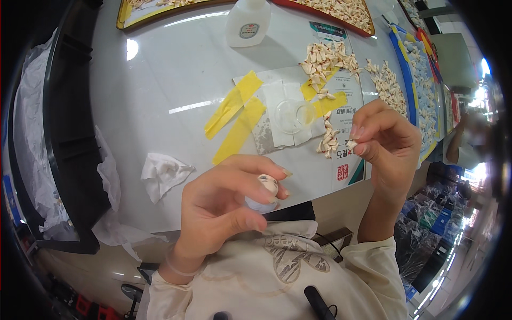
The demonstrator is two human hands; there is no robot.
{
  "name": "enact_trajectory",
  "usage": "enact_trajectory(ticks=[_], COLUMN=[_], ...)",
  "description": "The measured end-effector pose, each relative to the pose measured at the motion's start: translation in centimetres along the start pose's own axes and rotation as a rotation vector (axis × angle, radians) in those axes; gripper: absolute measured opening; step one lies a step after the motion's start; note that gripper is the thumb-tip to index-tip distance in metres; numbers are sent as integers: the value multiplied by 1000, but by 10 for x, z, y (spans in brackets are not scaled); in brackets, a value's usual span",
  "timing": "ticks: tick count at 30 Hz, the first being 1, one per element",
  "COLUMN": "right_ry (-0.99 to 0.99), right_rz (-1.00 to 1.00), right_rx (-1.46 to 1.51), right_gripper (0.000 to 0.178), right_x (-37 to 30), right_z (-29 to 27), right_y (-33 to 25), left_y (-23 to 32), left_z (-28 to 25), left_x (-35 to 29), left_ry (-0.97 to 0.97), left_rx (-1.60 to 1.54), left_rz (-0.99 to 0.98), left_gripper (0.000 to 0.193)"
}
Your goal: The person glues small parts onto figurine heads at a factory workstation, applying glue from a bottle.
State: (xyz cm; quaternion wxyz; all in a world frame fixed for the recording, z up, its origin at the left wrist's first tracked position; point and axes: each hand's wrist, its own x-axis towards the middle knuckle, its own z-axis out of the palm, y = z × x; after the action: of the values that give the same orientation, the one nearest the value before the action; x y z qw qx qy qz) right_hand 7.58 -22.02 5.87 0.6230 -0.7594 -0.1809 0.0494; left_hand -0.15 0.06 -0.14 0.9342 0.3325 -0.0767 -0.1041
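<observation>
A crumpled tissue (164,175) lies near a black tray (73,154).

Shiny pale table (154,74) with a white bottle (249,16)

Little cream bits (316,57) lie right of the bottle, yellow tape (232,106) in front of it, and crumpled paper (164,173) in front to its left.

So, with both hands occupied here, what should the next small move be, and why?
Probably bring the right hand across toward the left hand. The right grip pinches a small pale piece, the left grip holds a small rounded figure with its marked top exposed, and there is a clear gap between the two.
</observation>
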Motion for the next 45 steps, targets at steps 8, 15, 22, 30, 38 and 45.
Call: enact_trajectory(ticks=[8,15,22,30,38,45], right_ry=[-11,-8,-1,-10,19,-15], right_rz=[17,4,32,139,226,209], right_rx=[-40,-59,-39,264,411,373], right_gripper=[16,15,15,21,20,21], right_x=[9,12,13,9,3,-1], right_z=[6,6,6,11,16,19], right_y=[1,3,1,10,11,12], left_y=[3,6,9,4,1,10], left_z=[2,0,9,2,-2,15], left_x=[1,2,8,2,0,7], left_ry=[32,32,156,104,81,292], left_rx=[-108,40,39,145,45,85], left_rz=[-20,-49,-132,29,34,-142], left_gripper=[38,32,30,36,40,54])
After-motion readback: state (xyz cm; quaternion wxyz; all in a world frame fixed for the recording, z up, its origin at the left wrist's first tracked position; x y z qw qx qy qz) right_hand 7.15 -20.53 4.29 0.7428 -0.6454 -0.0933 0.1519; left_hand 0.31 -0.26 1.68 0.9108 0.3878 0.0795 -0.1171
